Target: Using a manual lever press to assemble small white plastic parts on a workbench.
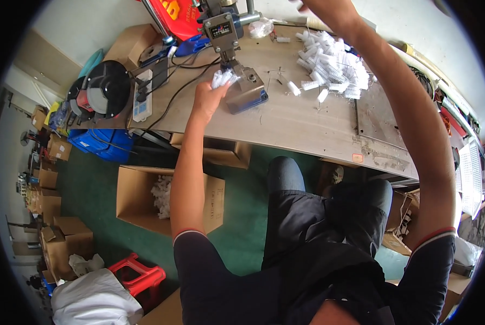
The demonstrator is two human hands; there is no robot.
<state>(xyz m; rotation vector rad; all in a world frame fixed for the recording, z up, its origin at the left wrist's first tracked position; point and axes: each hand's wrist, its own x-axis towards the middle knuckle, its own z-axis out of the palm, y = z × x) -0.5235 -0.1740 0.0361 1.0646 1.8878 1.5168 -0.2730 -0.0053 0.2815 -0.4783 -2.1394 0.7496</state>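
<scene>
A bench press (223, 38) stands on the metal table, its ram coming down over a grey steel base block (248, 92). Beside that block, my left hand (207, 100) is closed around a white ribbed plastic piece (223, 79), held under the ram at the block's left side. Whether it is one piece or more I cannot make out. My right hand (326, 10) is raised at the top edge, to the right of the press, and its fingers are mostly cut off. To the right of the block lies a heap of similar white ribbed pieces (337, 67), a few loose at its near side.
A cut-off saw (104, 89) and a power strip (143, 100) sit at the table's left, with black cables crossing toward the press. An open carton (131, 197) holding white pieces stands on the floor below. A red stool (139, 273) is at lower left.
</scene>
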